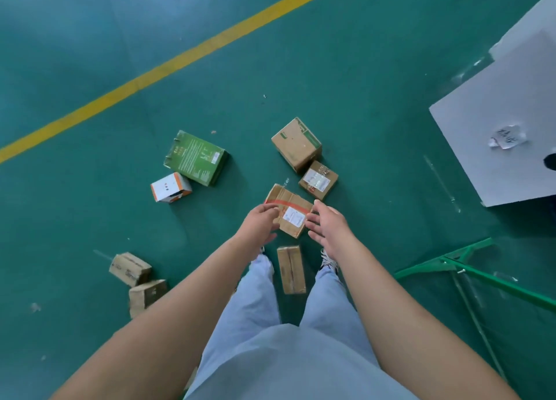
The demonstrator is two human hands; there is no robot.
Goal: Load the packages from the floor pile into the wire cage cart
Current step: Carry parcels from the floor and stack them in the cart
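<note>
Several packages lie scattered on the green floor. A brown carton with red tape and a white label (290, 211) lies just ahead of my feet. My left hand (261, 222) reaches over its left edge with relaxed fingers, and my right hand (326, 226) hovers at its right edge, fingers spread; neither visibly grips it. Beyond it sit a small labelled brown box (318, 180) and a bigger brown box (296, 143). A green box (195, 158) and a white-and-orange box (171, 187) lie to the left. A narrow brown box (291, 269) rests between my feet.
Two brown boxes (130, 268) (147, 294) lie at the lower left. A grey board with a paper scrap (493, 134) fills the right side. A green metal frame with thin rods (469, 271) stands at the lower right. A yellow floor line (168, 65) crosses the far floor.
</note>
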